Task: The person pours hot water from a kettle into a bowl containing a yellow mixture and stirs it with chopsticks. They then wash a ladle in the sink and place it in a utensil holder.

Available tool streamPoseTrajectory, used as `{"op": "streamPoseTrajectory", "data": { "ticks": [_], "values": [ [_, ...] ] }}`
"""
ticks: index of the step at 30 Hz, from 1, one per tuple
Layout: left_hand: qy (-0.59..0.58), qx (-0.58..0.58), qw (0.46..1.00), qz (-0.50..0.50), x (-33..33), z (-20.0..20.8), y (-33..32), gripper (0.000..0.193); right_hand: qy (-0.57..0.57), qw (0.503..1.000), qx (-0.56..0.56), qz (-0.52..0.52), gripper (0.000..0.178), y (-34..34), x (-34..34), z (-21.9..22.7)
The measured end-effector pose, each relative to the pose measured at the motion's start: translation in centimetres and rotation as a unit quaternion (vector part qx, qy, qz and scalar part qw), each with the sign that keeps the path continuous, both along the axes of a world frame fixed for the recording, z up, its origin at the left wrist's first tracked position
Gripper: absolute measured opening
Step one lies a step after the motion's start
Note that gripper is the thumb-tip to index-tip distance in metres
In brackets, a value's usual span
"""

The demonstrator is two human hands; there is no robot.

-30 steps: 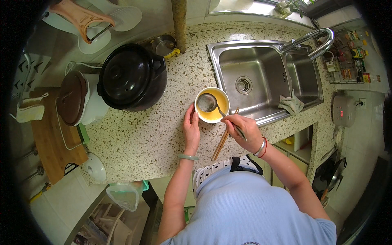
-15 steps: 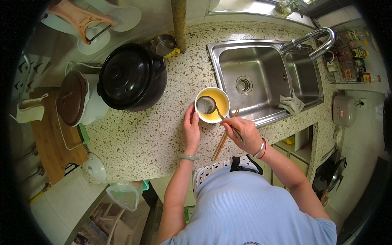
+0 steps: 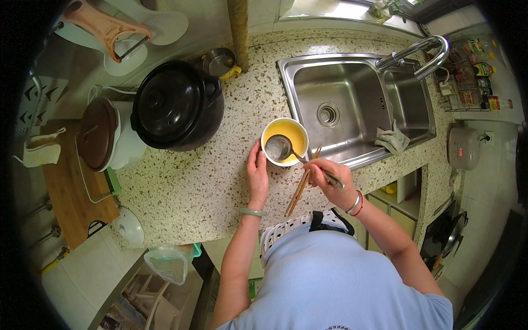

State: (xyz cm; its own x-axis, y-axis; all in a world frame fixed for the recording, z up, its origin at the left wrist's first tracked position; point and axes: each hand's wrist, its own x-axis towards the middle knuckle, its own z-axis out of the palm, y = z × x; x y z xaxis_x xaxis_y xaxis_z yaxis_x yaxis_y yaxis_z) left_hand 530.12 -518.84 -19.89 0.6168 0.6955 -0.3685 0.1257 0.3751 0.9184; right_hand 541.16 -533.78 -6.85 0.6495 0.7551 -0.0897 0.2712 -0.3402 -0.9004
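A white bowl point(image 3: 266, 131) of yellow liquid that looks like beaten egg stands on the speckled counter, left of the sink. My left hand point(image 3: 257, 175) is at its near left side, with fingers and thumb against the wall. Between the fingers of my right hand point(image 3: 333, 184) is the handle of a metal ladle point(image 3: 279, 147). Its round head is inside the bowl, at the near left part of the yellow liquid. Wooden chopsticks point(image 3: 298, 193) lie aslant on the counter just right of the bowl, beside my right hand.
A steel double sink point(image 3: 346, 82) with a tap point(image 3: 434, 60) is at the right, a grey cloth point(image 3: 392, 139) on its near edge. Farther left stand a black lidded pot point(image 3: 170, 104), a small metal pan point(image 3: 220, 63) and an appliance with a brown lid point(image 3: 98, 133).
The ladle's head has shifted slightly toward me within the bowl. My right hand has moved a little to the right along with its handle. My left hand stays at the bowl.
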Motion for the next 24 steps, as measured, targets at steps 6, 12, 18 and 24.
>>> {"op": "streamPoseTrajectory", "data": {
  "ticks": [6,12,18,24],
  "values": [
    [0.012,0.041,0.999,0.024,-0.3,1.2,0.2,0.044,0.208,0.968,0.058,-0.125,0.024,-1.1,1.0,0.1],
    [-0.024,0.096,0.99,0.102,0.6,4.9,-1.3,0.037,0.125,0.964,0.136,-0.19,0.025,-4.3,4.1,0.4],
    [-0.068,0.055,0.996,-0.01,1.4,6.6,-5.1,0.026,-0.127,0.978,0.006,-0.167,0.017,-7.5,7.7,1.0],
    [-0.029,-0.007,0.993,-0.117,1.9,4.7,-9.8,0.025,-0.239,0.964,-0.042,-0.109,0.017,-9.3,12.5,-5.7]
  ]
}}
